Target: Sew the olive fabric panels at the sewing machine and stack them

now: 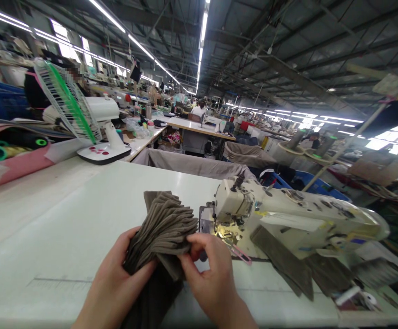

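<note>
Left hand (119,279) curls round fabric stack (164,220); right hand (211,269) pinches it.

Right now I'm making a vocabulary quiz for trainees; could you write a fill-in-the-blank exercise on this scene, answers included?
On the fabric stack, the left hand is farther from the sewing machine than the ____ hand.
The fan has a bright band coloured ____.
In the picture, the fan stands to the ____ of the sewing machine.
The slim object near the lit needle area is coloured ____.

Missing words: right; green; left; pink.
</note>
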Demonstrator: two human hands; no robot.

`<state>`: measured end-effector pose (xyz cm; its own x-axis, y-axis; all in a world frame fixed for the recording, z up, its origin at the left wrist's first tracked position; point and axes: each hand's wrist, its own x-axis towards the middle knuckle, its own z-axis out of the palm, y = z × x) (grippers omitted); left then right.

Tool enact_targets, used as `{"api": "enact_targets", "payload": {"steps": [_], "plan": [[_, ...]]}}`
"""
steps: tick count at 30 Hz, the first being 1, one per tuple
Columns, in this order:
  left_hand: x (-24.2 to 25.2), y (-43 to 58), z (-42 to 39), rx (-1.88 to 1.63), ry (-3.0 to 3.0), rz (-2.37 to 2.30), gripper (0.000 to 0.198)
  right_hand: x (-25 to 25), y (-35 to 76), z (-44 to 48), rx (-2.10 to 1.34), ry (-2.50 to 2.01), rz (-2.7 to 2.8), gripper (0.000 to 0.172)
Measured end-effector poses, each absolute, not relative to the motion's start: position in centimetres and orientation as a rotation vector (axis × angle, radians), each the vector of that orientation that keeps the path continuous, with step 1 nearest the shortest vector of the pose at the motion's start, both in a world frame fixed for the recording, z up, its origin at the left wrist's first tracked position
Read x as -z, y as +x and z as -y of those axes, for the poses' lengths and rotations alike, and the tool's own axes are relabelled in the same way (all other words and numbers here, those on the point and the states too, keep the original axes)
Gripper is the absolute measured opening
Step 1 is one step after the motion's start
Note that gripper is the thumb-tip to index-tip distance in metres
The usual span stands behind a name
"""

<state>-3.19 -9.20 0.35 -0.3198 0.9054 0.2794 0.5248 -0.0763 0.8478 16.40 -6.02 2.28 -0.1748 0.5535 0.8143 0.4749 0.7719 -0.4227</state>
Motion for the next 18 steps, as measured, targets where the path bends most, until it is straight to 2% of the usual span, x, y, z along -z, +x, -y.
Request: {"api": "enact_targets", "payload": {"steps": [3,13,18], "plan": [[-0.27,-3.37,9.19,-1.367,1.544,-1.817,0.05,-2.28,16.36,5.92,-0.081,-0.783,1.802,0.005],[-1.08,-2.55,9.64,-1.447,1.498,-1.819,0.047,-2.93,16.52,6.16,-0.013,-0.652,1.897,0.011],[-1.02,-2.71,9.65,-1.426,1.525,-1.822,0.05,-2.99,16.73,6.41,0.05,-0.556,1.977,0.019]]}}
